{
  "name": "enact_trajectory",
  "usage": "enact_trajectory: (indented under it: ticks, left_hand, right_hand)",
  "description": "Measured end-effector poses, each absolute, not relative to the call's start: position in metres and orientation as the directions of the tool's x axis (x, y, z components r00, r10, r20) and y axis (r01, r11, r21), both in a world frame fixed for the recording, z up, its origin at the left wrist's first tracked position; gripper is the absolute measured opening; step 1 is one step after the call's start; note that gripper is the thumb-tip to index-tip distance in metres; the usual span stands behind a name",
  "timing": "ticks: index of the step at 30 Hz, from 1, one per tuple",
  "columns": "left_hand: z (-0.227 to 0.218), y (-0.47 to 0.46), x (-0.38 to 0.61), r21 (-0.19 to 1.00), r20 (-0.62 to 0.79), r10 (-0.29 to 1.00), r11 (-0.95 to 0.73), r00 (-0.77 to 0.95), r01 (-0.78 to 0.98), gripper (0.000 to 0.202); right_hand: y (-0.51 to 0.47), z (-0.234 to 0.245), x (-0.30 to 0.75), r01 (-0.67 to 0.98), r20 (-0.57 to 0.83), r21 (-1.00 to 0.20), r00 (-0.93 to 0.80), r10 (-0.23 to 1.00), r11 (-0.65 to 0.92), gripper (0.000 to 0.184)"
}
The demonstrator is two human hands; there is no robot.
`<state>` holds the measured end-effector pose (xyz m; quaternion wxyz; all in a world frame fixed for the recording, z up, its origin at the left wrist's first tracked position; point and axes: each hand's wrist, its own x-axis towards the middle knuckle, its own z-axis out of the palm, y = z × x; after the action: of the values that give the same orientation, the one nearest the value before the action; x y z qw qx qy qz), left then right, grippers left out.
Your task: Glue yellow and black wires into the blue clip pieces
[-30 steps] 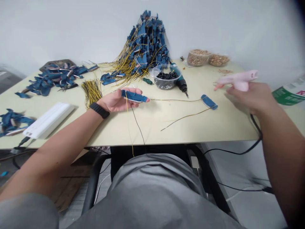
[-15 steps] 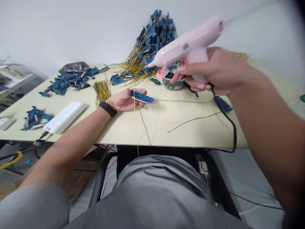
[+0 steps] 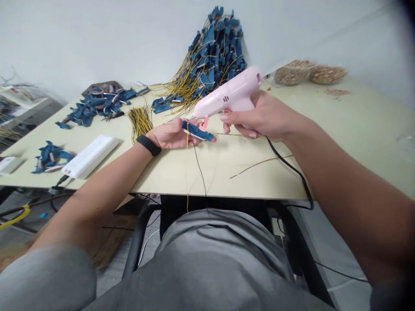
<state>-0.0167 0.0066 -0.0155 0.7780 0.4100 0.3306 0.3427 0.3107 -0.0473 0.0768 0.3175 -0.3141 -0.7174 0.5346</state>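
Note:
My left hand (image 3: 170, 134) rests on the pale table (image 3: 340, 142), palm up, fingers closed on a small blue strip (image 3: 198, 132) with a yellow wire and a black wire hanging from it over the table's front edge. My right hand (image 3: 259, 119) grips a pink glue gun (image 3: 228, 95), one finger on its pink trigger. The gun's nozzle points down-left and sits right at the blue strip's left end. A black cord (image 3: 288, 166) runs from the gun off the table edge.
A tall heap of blue strips with yellow wires (image 3: 210, 56) leans on the back wall. More blue strips (image 3: 97, 103) lie at the left, beside a bundle of yellow wires (image 3: 140, 121) and a white block (image 3: 90, 155). Two tubs of small brown bits (image 3: 308, 74) stand back right.
My right hand has carried the glue gun from the table's right side, up through the air, then down to the blue strip in my left hand. The left hand has stayed put.

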Motion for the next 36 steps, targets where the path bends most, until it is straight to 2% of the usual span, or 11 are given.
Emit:
enact_trajectory:
  ticks: [7, 11, 15, 23, 28, 32, 36]
  left_hand:
    - [-0.01, 0.0, -0.013, 0.836, -0.297, 0.791, 0.486, 0.535, -0.255, 0.075]
    - [-0.019, 0.002, -0.013, 0.899, -0.157, 0.777, 0.368, 0.61, -0.237, 0.068]
    - [-0.027, 0.008, -0.016, 0.95, -0.014, 0.736, 0.221, 0.677, -0.222, 0.072]
    - [-0.026, 0.006, -0.017, 0.943, -0.072, 0.769, 0.261, 0.635, -0.209, 0.076]
    - [-0.024, 0.006, -0.018, 0.962, -0.04, 0.735, 0.212, 0.677, -0.173, 0.078]
    - [-0.023, 0.006, -0.018, 0.968, -0.017, 0.725, 0.185, 0.689, -0.171, 0.071]
    - [-0.023, 0.005, -0.016, 0.965, -0.024, 0.736, 0.193, 0.676, -0.176, 0.068]
  right_hand:
    - [-0.05, 0.076, 0.308, 0.169, 0.097, -0.957, -0.579, 0.809, 0.235, 0.039]
    - [-0.052, 0.075, 0.309, 0.175, 0.102, -0.953, -0.581, 0.808, 0.246, 0.04]
    - [-0.054, 0.075, 0.308, 0.201, 0.104, -0.944, -0.575, 0.812, 0.263, 0.037]
    - [-0.054, 0.076, 0.307, 0.209, 0.092, -0.944, -0.578, 0.811, 0.256, 0.039]
    - [-0.056, 0.076, 0.309, 0.21, 0.094, -0.942, -0.58, 0.809, 0.26, 0.041]
    - [-0.054, 0.074, 0.309, 0.186, 0.085, -0.953, -0.593, 0.801, 0.239, 0.047]
    - [-0.054, 0.073, 0.31, 0.179, 0.089, -0.955, -0.591, 0.802, 0.238, 0.045]
